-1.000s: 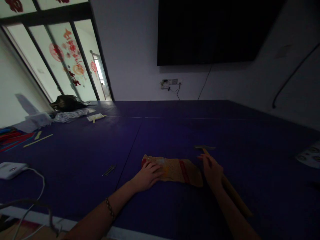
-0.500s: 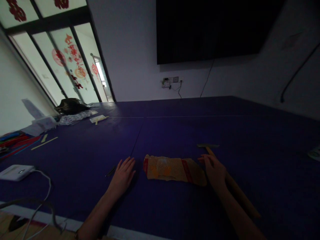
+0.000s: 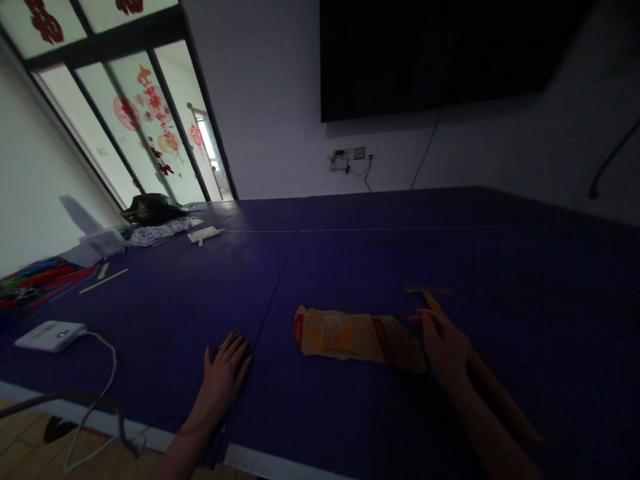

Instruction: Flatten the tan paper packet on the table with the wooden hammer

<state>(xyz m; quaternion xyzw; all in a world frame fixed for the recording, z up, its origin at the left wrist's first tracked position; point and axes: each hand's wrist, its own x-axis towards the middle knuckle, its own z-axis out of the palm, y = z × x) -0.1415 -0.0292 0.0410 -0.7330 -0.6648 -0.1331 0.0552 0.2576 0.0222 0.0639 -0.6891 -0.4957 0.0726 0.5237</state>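
My left hand (image 3: 223, 370) lies palm down with its fingers stretched out and apart. Its fingertips reach over a few thin dark metal pieces (image 3: 239, 330), maybe nails, which they partly cover. My right hand (image 3: 445, 348) rests between a flat piece of brown cardboard (image 3: 350, 337) and a hammer (image 3: 505, 400). Its fingers are loosely bent and apart, with nothing visible in them. The cardboard has red bands and orange marks. The hammer's wooden handle passes behind my right hand and wrist, and its metal head points away from me.
A purple cover (image 3: 320, 267) spreads over the table. On the left lie a white device (image 3: 51, 335) with a cable, coloured strips (image 3: 55, 280) and a dark bag (image 3: 153, 208). A large black screen (image 3: 445, 53) hangs on the wall above sockets (image 3: 353, 155).
My left hand has moved left and nearer to me, onto the dark metal pieces. My right hand stays between the cardboard and the hammer. The view has turned slightly left.
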